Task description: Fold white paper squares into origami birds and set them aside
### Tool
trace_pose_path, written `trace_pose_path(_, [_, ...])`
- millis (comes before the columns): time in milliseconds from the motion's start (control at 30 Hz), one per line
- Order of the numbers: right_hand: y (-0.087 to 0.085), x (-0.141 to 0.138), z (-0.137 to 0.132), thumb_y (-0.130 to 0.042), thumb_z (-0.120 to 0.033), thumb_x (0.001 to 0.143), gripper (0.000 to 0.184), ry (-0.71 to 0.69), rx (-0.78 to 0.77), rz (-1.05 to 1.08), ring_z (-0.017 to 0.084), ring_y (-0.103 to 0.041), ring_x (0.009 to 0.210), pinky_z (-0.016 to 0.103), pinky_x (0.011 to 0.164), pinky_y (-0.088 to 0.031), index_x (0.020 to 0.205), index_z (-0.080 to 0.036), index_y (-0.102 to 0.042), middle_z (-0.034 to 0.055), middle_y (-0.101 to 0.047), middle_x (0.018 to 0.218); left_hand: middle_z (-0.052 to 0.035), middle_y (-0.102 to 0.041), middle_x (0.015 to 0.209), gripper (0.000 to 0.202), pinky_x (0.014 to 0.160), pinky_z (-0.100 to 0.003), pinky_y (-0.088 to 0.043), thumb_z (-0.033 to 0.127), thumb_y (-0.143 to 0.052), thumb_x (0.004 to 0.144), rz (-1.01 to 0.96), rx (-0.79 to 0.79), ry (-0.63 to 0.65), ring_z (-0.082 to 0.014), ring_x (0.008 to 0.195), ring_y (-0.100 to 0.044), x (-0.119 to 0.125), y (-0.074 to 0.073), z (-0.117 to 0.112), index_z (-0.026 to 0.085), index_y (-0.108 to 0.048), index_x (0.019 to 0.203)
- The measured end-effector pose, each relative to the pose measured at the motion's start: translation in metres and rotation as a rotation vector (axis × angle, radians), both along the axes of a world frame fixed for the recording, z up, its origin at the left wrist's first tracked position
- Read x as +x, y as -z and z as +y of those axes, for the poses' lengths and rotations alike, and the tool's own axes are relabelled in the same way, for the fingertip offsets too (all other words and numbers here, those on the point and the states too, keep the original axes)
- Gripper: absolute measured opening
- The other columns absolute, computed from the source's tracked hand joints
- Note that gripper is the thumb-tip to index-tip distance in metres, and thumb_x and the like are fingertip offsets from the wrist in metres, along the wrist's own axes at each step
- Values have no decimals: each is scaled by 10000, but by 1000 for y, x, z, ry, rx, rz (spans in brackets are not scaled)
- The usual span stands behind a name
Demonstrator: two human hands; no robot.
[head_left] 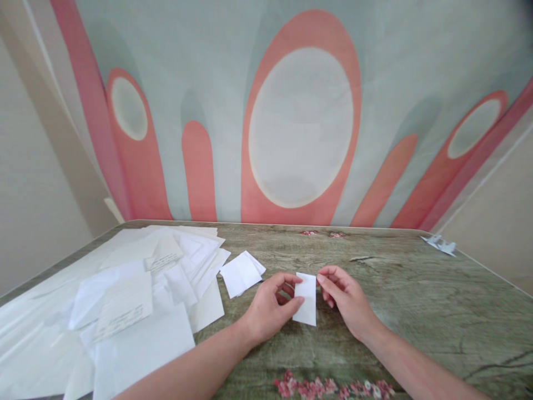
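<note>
A small folded piece of white paper (306, 303) is held between my two hands, over the wood-patterned table. My left hand (272, 305) pinches its left side, thumb in front and fingers at the upper edge. At the paper's upper right corner, my right hand (343, 297) closes thumb and index finger on it, the other fingers curled. Just left of my left hand lie square white paper sheets (240, 275), slightly overlapping.
A large loose pile of white papers (145, 344), some with printed lines, covers the table's left side. Folded white paper pieces (439, 244) lie at the far right edge. Pink flower patterns mark the table (400, 266). Behind it hangs a patterned backdrop (225, 111).
</note>
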State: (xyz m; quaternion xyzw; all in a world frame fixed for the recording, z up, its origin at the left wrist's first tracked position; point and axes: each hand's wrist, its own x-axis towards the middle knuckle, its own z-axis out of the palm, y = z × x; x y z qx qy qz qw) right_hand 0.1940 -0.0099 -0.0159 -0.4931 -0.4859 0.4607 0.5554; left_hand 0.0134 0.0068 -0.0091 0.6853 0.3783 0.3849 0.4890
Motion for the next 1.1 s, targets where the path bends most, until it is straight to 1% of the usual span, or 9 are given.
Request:
trace_pose_path(267, [1,0,0,-615,-410,754,248,-12,-5,-15,87,-425,497,190,414,-328,813,-184,-533,-40,-488,603,-25,-559,805,279,602,-211,-450,205,-615,725,19,19,10,-127,729,-530,1,0,0,150,-566,994])
trace_pose_path(467, [3,1,0,-604,-362,773,219,-44,20,-29,83,-430,518,183,417,-334,878,-195,-508,-30,-509,680,-18,-553,783,287,586,-206,-442,202,-618,720,38,21,-9,-114,685,-513,0,2,1,148,-576,999])
trace_pose_path(567, [4,2,-1,-603,-329,774,198,-65,37,-46,88,-450,536,185,419,-344,884,-205,-494,-22,-529,728,-29,-570,823,284,601,-208,-445,196,-613,724,52,30,-14,-122,715,-522,0,2,1,152,-582,1002])
trace_pose_path(700, [9,4,1,-596,-292,780,138,-83,48,-122,92,-461,530,194,435,-360,828,-196,-511,-28,-531,661,-42,-597,893,286,615,-207,-443,181,-603,728,73,33,-9,-133,763,-541,-1,1,1,159,-578,1012])
trace_pose_path(800, [12,5,2,-592,-288,783,129,-101,41,-135,101,-480,544,199,440,-374,834,-194,-520,-22,-544,656,-49,-609,927,287,622,-208,-443,179,-601,730,70,27,-5,-140,788,-554,0,1,0,158,-571,1014])
trace_pose_path(900, [10,4,2,-594,-295,781,139,-114,34,-105,109,-501,565,198,443,-383,828,-190,-516,-17,-554,659,-52,-615,938,289,623,-212,-443,180,-601,730,67,20,-8,-145,796,-563,0,0,0,157,-567,1016])
trace_pose_path(1100, [0,2,-1,-610,-303,775,164,-139,2,-39,81,-473,503,189,449,-372,792,-172,-511,-23,-566,599,-50,-623,961,301,631,-224,-443,182,-602,732,66,32,-18,-150,805,-565,0,1,2,171,-564,1030])
